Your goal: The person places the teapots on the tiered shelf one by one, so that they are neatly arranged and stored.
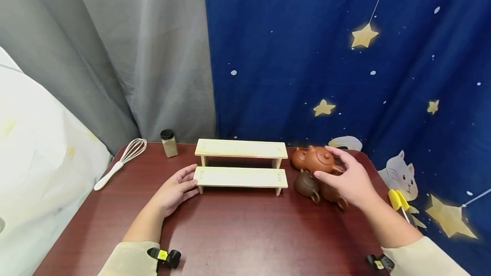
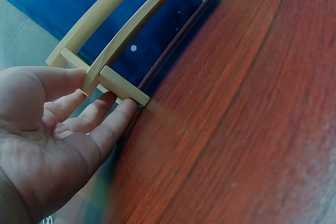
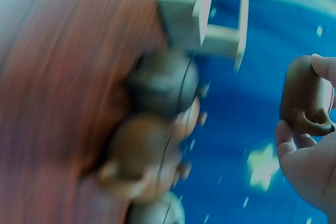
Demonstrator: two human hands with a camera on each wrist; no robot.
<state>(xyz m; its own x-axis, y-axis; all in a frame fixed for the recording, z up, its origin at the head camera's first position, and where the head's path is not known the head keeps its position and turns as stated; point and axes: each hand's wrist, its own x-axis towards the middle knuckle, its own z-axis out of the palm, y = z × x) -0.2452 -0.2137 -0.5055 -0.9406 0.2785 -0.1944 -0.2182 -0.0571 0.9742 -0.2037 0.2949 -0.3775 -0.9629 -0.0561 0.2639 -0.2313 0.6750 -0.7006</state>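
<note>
My right hand (image 1: 350, 180) holds one brown clay teapot (image 1: 320, 159) lifted above the others, thumb on its near side and fingers (image 1: 342, 153) curled over its far side. In the right wrist view the same teapot (image 3: 306, 96) sits pinched between my thumb and fingertips, clear of the table. Below it three more teapots stay on the table (image 1: 245, 229): one reddish teapot at the back (image 1: 298, 158), one darker teapot in front (image 1: 307, 185), and one teapot mostly hidden under my palm (image 1: 333, 195) (four teapots in all, as far as I can count).

My left hand (image 1: 176, 191) lies flat on the table with fingers (image 2: 118, 121) straight and relaxed, their tips touching the left end of the wooden rack (image 1: 241, 169). The rack has two steps, a lower front board and a higher back board, and it stands just left of the teapots.

Farther back on the left lie one white-handled whisk (image 1: 120, 163) and one small jar with a black lid (image 1: 168, 143). One yellow-handled tool (image 1: 399, 201) shows at the table's right edge.
</note>
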